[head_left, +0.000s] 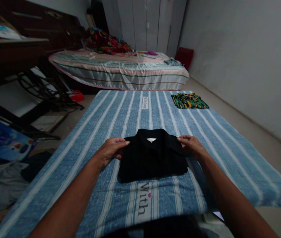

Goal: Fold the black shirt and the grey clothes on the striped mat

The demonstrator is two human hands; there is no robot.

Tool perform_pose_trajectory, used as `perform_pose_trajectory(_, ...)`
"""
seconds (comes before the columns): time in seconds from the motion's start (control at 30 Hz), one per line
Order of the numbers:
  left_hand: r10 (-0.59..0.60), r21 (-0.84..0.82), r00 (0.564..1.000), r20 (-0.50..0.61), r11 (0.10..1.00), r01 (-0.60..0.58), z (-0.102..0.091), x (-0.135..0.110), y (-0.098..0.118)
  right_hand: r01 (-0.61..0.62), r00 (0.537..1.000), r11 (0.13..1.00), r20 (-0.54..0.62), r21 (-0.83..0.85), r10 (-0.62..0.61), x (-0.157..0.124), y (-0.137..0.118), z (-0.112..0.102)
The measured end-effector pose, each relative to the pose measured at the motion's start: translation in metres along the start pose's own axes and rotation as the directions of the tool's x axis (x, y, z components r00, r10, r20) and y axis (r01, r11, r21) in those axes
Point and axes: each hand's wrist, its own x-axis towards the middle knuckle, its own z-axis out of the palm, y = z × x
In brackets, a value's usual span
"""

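A black collared shirt (152, 162), folded into a neat rectangle, lies in front of me with its collar pointing away and a white label showing inside the neck. My left hand (113, 148) pinches the shirt's left shoulder edge between thumb and fingers. On the opposite side, my right hand (191, 145) grips the right shoulder edge the same way. Beneath the shirt is a blue cloth with white stripes (108, 132) spread over a table-like surface.
A folded green, yellow and black patterned garment (190, 101) rests at the far right of the striped cloth. Behind stands a bed (120, 74) with a red floral blanket (108, 43). A dark table with an iron frame (13, 54) and a blue box (3, 142) are at left.
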Motion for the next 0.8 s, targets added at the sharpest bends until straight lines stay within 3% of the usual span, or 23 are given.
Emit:
perform_pose_trajectory(0.07,0.009,-0.013,0.999,-0.031,1.0,-0.009,0.002,-0.001,0.0,0.014,1.0,1.0,-0.016,-0.01,-0.014,-0.001,-0.002,0.002)
perform_pose_trajectory(0.2,0.133,-0.038,0.977,-0.167,0.989,-0.141,0.008,0.006,-0.003,0.101,0.994,0.995,-0.037,0.004,-0.101,0.005,-0.005,0.007)
perform_pose_trajectory(0.27,0.12,-0.032,0.971,-0.207,0.991,-0.129,0.01,0.009,-0.007,0.114,0.993,0.993,-0.04,0.007,-0.114,0.009,-0.003,0.01)
perform_pose_trajectory(0.47,0.049,-0.075,0.989,-0.141,0.995,-0.06,0.007,0.001,-0.015,0.039,0.997,0.998,-0.071,0.039,-0.036,0.007,0.006,0.008)
perform_pose_trajectory(0.63,-0.026,-0.086,0.998,-0.053,0.996,0.021,0.001,-0.027,-0.013,0.035,0.992,0.997,-0.127,0.07,-0.025,-0.024,0.007,-0.01)
perform_pose_trajectory(0.8,-0.021,0.006,0.997,-0.077,1.0,0.021,-0.004,-0.061,-0.029,-0.005,0.996,0.999,-0.087,-0.046,0.001,-0.078,0.026,-0.028)
